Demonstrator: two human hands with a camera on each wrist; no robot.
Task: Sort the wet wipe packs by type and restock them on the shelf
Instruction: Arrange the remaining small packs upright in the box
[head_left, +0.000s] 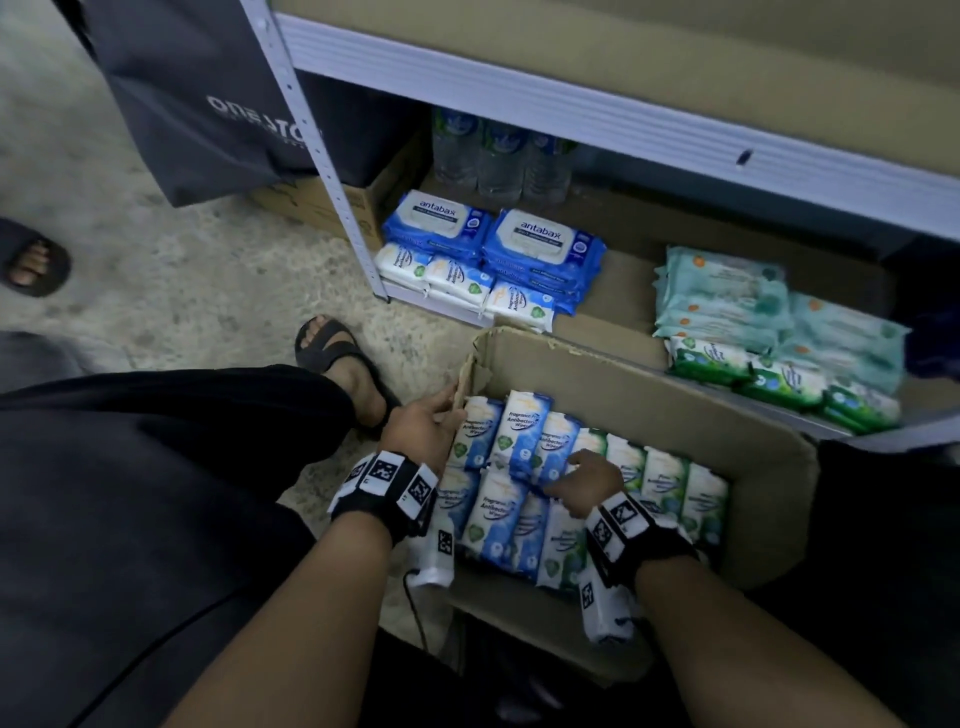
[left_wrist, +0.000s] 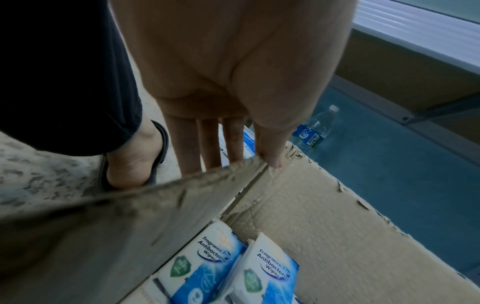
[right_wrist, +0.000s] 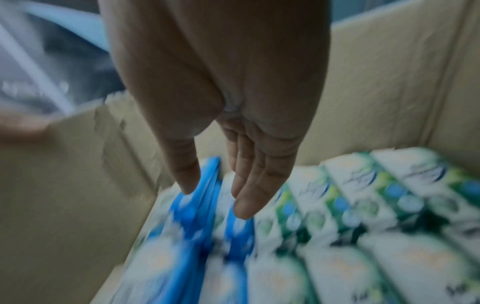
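Cardboard box (head_left: 769, 483), open-topped, on the floor before the shelf (head_left: 623, 322); holds upright wet wipe packs, blue packs (head_left: 522, 441) at left, green packs (head_left: 665, 483) at right.

Left hand (head_left: 423, 428): grips the box's left wall at its torn top edge, fingers outside, thumb (left_wrist: 270, 152) over the corner; it appears to steady the box.

Right hand (head_left: 587, 480): fingers straight, thumb apart, holding nothing, tips down among the blue packs near the blue-green boundary.

Shelf stock, left to right: large blue antabax packs (head_left: 540, 239) stacked, small blue packs in front; bare gap; teal packs (head_left: 727, 296) with green packs in front; water bottles (head_left: 498, 156) behind.

Step in hand, judged: drawing blue packs. Best to pinch one pack or a matched few by the flat faces, lift straight up, keep the box held, then lay them with the small blue packs at shelf left.

Unclear: right-wrist view is blurred, so actual contact cannot be told; lower box layers hidden; labels on the teal packs unreadable.
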